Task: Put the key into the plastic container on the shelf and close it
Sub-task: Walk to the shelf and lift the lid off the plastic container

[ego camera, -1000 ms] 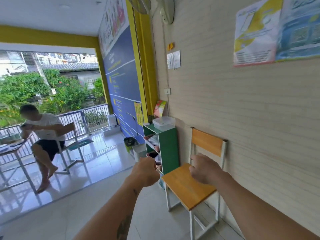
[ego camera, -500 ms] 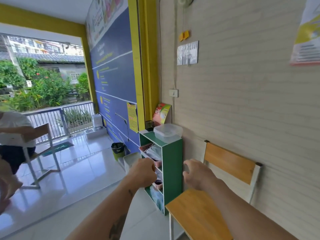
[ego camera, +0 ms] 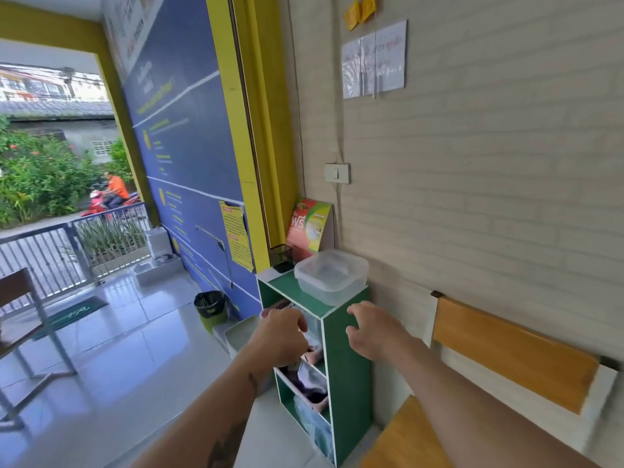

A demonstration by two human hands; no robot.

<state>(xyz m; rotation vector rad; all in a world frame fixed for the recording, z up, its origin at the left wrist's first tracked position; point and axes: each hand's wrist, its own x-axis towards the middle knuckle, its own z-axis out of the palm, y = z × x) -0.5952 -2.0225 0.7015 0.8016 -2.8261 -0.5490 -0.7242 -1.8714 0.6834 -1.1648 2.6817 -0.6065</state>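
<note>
A clear plastic container (ego camera: 331, 276) with its lid on stands on top of the green shelf unit (ego camera: 349, 366) against the wall. My left hand (ego camera: 280, 336) is a closed fist in front of the shelf's upper compartment, below and left of the container. No key shows; the inside of the fist is hidden. My right hand (ego camera: 371, 332) hovers just below the container's near edge, over the shelf's side panel, fingers loosely curled and apart, holding nothing.
A small black holder (ego camera: 281, 256) and a red-green leaflet (ego camera: 309, 228) stand behind the container. Pink baskets (ego camera: 312, 386) fill the shelf compartments. A wooden chair (ego camera: 506, 352) is to the right, a bin (ego camera: 210, 307) and white box (ego camera: 241, 332) to the left.
The view has come closer to the shelf, which now fills the centre. Both hands have risen toward its top, and my right hand's fingers have spread a little.
</note>
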